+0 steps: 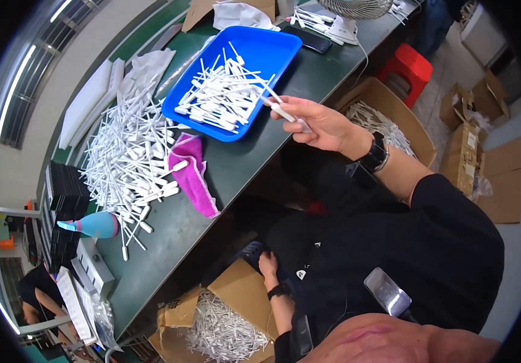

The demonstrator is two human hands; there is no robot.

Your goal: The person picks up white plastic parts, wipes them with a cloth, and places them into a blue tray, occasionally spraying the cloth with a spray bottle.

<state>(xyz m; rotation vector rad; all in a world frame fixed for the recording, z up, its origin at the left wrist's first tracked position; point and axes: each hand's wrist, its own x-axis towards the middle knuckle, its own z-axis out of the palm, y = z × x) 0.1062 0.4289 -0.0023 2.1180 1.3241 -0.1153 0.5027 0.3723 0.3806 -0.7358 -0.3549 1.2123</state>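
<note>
My right hand is raised at the table's front edge, its fingers closed round a few white plastic sticks, each with a thick end and a thin shaft. Just left of it stands a blue tray holding many such sticks. Farther left, a large loose pile of white sticks covers the table. A magenta cloth lies between pile and edge, a single stick across it. My left hand hangs low beside the flap of a cardboard box; its fingers are too small to make out.
Nearby on the green table are a teal squeeze bottle, black stacked trays, a phone and a fan. Below stand another box of sticks and a red stool. Another person shows at lower left.
</note>
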